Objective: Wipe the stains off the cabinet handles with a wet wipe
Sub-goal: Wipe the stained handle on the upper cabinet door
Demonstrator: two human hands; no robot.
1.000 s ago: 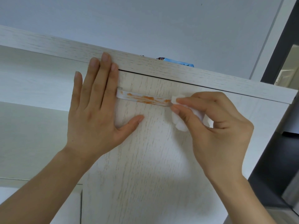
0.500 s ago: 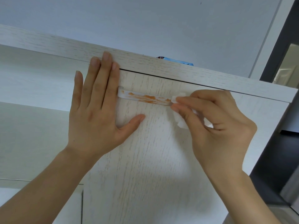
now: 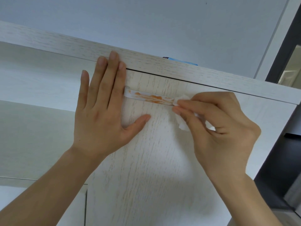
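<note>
A white bar handle (image 3: 149,98) smeared with orange stains runs across the top of a pale wood-grain cabinet door (image 3: 146,168). My left hand (image 3: 104,111) lies flat on the door's left edge, fingers straight and reaching up onto the cabinet's top board, thumb spread below the handle. My right hand (image 3: 218,128) pinches a crumpled white wet wipe (image 3: 182,111) and holds it against the handle's right end, which the wipe and fingers hide.
The cabinet's top board (image 3: 195,72) overhangs the door. A blue packet (image 3: 180,60) peeks over it. Left of the door are open shelf recesses (image 3: 32,128). A dark frame and dark shelving (image 3: 280,160) stand at the right.
My right hand with the wipe has shifted slightly right along the handle's right end, baring a bit more of the stained bar. My left hand has stayed flat on the door.
</note>
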